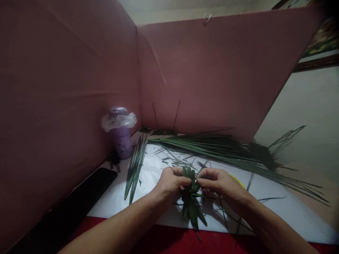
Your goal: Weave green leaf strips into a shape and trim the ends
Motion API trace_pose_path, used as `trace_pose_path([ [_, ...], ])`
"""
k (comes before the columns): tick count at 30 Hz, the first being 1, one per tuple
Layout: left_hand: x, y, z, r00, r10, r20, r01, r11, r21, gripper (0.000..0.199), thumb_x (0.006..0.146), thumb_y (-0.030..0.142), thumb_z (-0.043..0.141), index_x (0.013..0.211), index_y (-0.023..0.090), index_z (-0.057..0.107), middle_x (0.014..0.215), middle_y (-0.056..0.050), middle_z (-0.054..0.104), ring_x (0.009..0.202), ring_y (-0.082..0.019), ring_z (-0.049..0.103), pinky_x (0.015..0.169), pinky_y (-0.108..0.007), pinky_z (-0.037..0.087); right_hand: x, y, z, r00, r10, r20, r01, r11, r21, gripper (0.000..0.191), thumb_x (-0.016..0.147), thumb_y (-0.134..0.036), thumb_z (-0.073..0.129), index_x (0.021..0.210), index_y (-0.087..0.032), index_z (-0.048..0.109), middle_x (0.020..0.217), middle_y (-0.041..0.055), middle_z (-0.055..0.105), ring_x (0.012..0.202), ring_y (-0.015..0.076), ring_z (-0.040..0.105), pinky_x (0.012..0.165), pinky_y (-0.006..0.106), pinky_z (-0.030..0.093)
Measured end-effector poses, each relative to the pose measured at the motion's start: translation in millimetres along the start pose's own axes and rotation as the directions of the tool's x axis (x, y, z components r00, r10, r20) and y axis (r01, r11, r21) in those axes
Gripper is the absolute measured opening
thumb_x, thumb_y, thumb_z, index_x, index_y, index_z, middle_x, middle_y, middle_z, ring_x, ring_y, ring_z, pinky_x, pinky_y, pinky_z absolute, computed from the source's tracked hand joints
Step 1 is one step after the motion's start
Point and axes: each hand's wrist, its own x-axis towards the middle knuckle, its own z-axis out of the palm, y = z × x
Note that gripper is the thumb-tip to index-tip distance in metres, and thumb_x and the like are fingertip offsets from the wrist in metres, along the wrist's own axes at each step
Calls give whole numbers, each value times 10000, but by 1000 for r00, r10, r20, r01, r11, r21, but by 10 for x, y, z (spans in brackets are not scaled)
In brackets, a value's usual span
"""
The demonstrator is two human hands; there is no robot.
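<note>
A bundle of folded green palm leaf strips hangs between my two hands, its pointed ends fanning downward over the white sheet. My left hand pinches its upper part from the left, thumb across the front. On the other side my right hand is closed, thumb and forefinger pinched at the bundle's right edge on what looks like a thin strip; the exact tip is hard to see. Something yellow and curved, partly hidden, lies behind my right hand. Small leaf scraps are scattered just beyond the hands.
Long palm fronds stretch across the back and right. Shorter leaf strips lie at left, near a purple tumbler with clear plastic around it and a dark flat object. Pink panels stand left and behind. Red cloth borders the front.
</note>
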Motion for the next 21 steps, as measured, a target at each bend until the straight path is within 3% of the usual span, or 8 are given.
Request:
trace_pose_path([
  [4,10,-17,-13,1000,4,5,-3,1000,-18,126,507,99,671,555,126,558,441,23,512,386,-68,420,423,-214,299,11,6,-6,1000,-5,-3,5,1000,-23,285,599,-380,745,700,-159,597,528,-34,515,457,80,407,446,216,264],
  [11,42,-70,-28,1000,19,22,-18,999,-36,153,502,94,676,513,131,528,399,29,484,351,-72,407,400,-222,291,17,-11,21,994,-21,-111,14,998,-63,260,546,-339,757,623,-163,581,483,-36,507,438,91,416,441,229,290],
  [21,5,-30,-10,1000,-13,17,14,1000,-6,179,500,125,704,544,133,531,414,33,490,372,-70,421,416,-217,295,36,36,1,996,30,-89,-31,999,-8,295,539,-316,773,728,-152,618,566,-24,555,476,88,450,454,217,320],
])
